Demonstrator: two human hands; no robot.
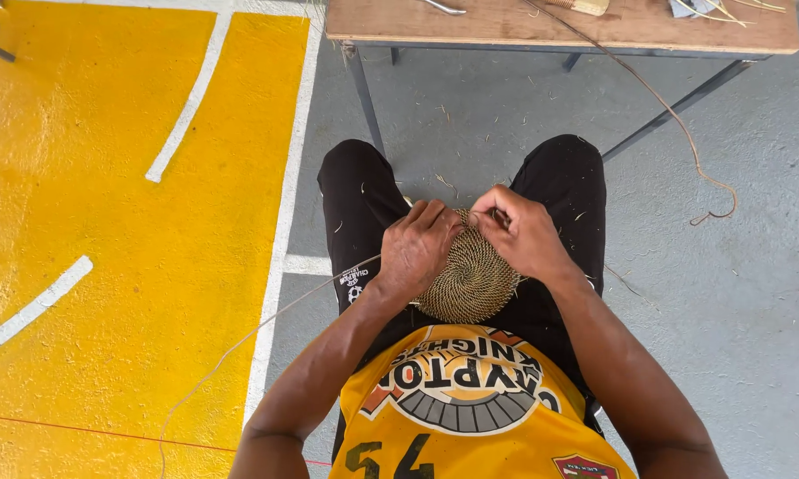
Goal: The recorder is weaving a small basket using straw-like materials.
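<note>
Two hands, left hand [415, 248] and right hand [522, 232], grip woven disc [470, 282]; wooden table [524, 27] ahead.

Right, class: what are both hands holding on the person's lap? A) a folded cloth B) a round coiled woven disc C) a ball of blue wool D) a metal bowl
B: the left hand and right hand grip the top edge of a tan, spiral-coiled disc on the lap.

My left hand [417, 248] covers the left rim of the coiled woven disc [472, 282], and my right hand [525, 232] hides its far edge. My fingertips are curled out of sight. The far wooden table [506, 22] is cut off at the top.
</note>
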